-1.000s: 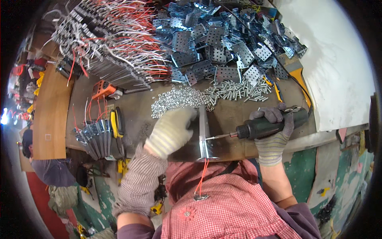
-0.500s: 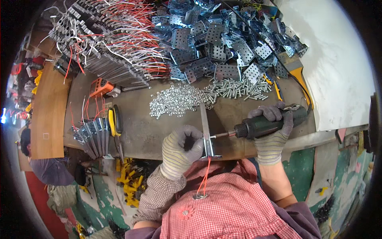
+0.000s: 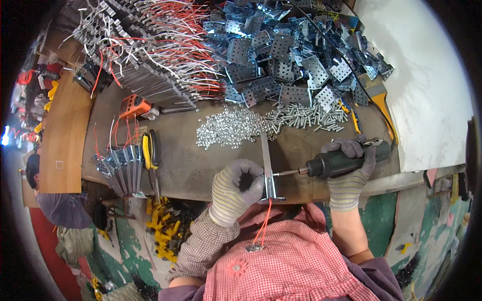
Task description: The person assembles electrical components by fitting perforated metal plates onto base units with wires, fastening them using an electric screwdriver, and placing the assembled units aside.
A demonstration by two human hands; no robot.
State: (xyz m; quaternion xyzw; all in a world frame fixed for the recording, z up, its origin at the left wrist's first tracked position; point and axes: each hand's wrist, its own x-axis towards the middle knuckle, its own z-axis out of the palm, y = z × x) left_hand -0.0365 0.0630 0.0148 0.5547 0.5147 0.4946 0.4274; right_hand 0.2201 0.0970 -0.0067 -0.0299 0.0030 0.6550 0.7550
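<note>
My left hand [image 3: 235,191], in a grey glove with yellow stripes, pinches a narrow metal strip [image 3: 266,154] at the front of the bench. Red wires [image 3: 263,221] hang from the strip's near end, where a shiny metal bracket [image 3: 271,191] sits. My right hand [image 3: 350,181], gloved alike, is wrapped round a dark electric screwdriver [image 3: 332,163] lying level. Its bit [image 3: 287,173] points left and meets the side of the bracketed strip; a screw at the tip is too small to make out. My left fingertips partly hide the joint.
Beyond my hands lie piles of nuts [image 3: 228,128] and screws [image 3: 311,116]. Perforated metal plates [image 3: 293,95] heap behind them, beside stacked wired strips [image 3: 155,83]. Pliers [image 3: 151,153] and several finished-looking strips [image 3: 123,170] lie left. A brush [image 3: 380,103] lies right.
The whole scene has shifted slightly rightward in view. Both hands keep their holds, and the screwdriver's body sits a little farther from the strip.
</note>
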